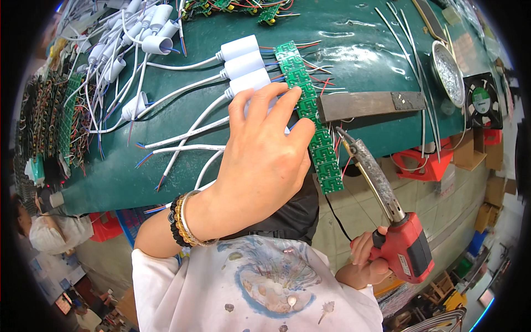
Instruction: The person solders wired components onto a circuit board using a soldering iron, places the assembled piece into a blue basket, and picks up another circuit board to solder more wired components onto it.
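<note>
Left grip (265, 152): palm down, wrist bent inward, forearm coming up from lower left, bracelets (188, 221) on the wrist. Fingers fanned over the white sleeves (239, 48), index fingertip and thumb apart at the green circuit board strip (327, 160). Can't tell from here if anything's pinched underneath. Right grip (366, 259): low, out past the desk edge, elbow tucked in, fingers wrapped around the handle of the red soldering gun (409, 255); its metal tip points up-left, near the strip.

Strip lies lengthwise across the front part of the desk (110, 180), lower end sticking out past the edge, sleeves lined up on its left, thin colored wires on its right. Dark bar (354, 107) to the right, one end at the strip.

Desk top: green, shiny, scuffed. Pile of white cables and caps (119, 52) upper left, stacked boards (47, 119) far left, long thin rods (415, 61) and a round dish (448, 72) right. Black fan (482, 98) beyond. Below: tiled floor (354, 207), red stool (423, 166), boxes (470, 149). Another person (61, 232) in white, far left.
</note>
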Action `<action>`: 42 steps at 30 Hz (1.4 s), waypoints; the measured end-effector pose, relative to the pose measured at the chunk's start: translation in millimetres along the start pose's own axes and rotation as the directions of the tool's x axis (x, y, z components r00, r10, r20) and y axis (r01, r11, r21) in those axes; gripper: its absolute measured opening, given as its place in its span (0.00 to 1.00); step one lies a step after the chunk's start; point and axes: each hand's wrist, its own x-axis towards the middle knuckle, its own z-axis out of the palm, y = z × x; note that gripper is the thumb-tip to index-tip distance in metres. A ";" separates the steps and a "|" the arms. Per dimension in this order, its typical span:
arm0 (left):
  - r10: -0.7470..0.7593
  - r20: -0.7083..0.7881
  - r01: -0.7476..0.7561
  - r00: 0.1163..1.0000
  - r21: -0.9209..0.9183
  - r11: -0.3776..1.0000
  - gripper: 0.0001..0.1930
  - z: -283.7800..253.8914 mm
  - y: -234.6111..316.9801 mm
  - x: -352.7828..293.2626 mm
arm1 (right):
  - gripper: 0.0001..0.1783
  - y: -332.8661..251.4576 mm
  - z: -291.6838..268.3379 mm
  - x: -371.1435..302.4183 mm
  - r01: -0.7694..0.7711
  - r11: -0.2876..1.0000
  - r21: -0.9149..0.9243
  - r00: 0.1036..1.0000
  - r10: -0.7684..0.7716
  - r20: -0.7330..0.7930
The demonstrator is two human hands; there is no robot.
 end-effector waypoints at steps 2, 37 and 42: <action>0.001 -0.008 -0.001 1.000 -0.004 1.000 0.10 0.5 -0.1 0.3 | 0.47 -0.5 0.8 -0.4 -0.029 0.999 0.020 0.999 0.030 -0.038; 0.141 -0.028 -0.112 0.990 0.463 0.879 0.16 -92.6 -174.5 24.5 | 0.42 3.9 21.0 12.5 -0.003 0.960 0.279 0.967 0.074 -0.245; 0.143 -0.191 -0.119 0.971 0.134 0.984 0.12 -104.0 -138.3 19.9 | 0.42 -3.1 30.2 13.7 -0.013 0.978 0.210 0.954 0.075 -0.291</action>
